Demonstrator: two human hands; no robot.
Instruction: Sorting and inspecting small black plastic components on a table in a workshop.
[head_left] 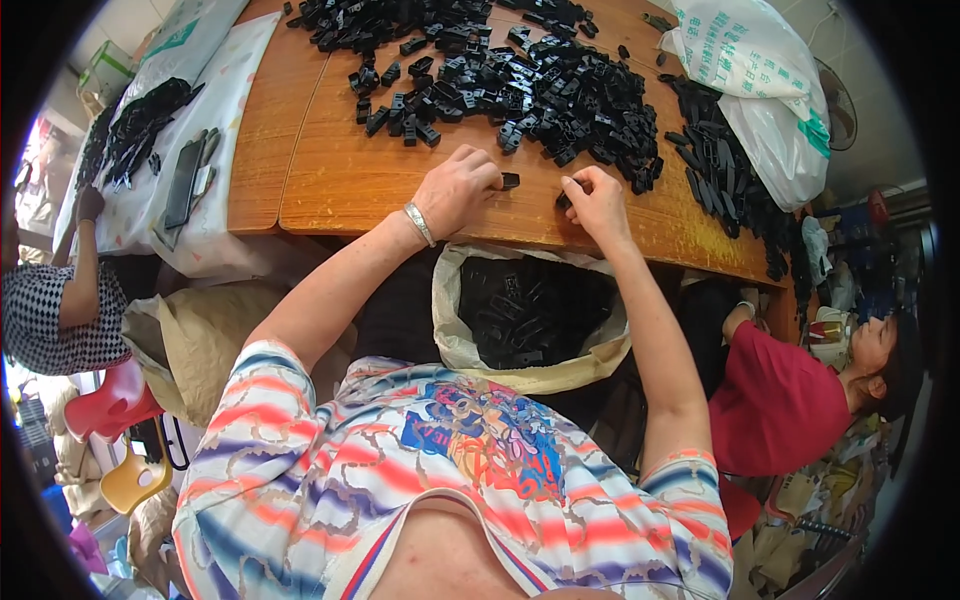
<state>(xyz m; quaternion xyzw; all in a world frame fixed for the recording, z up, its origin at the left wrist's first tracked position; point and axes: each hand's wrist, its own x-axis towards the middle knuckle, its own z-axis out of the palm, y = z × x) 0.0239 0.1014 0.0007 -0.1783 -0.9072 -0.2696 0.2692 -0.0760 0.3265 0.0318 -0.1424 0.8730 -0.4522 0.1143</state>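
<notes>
Over the wooden table's near edge my left hand (456, 192), with a silver bracelet at its wrist, pinches a small black plastic piece (511, 181) that juts out past the fingertips. A little to the right, my right hand (601, 207) is closed on another small black plastic piece (564, 201), mostly covered by thumb and fingers. The two hands are apart. Just beyond them spreads a heap of black plastic pieces (560, 95). Below my hands, in front of my body, an open pale sack (447, 330) holds many similar black pieces.
Longer black strips (712, 165) lie at the table's right side beside a white plastic bag (755, 60). On the left, a covered table bears black parts (150, 120) and a phone-like dark slab (184, 183). One person (785, 390) sits at right, another (65, 310) at left.
</notes>
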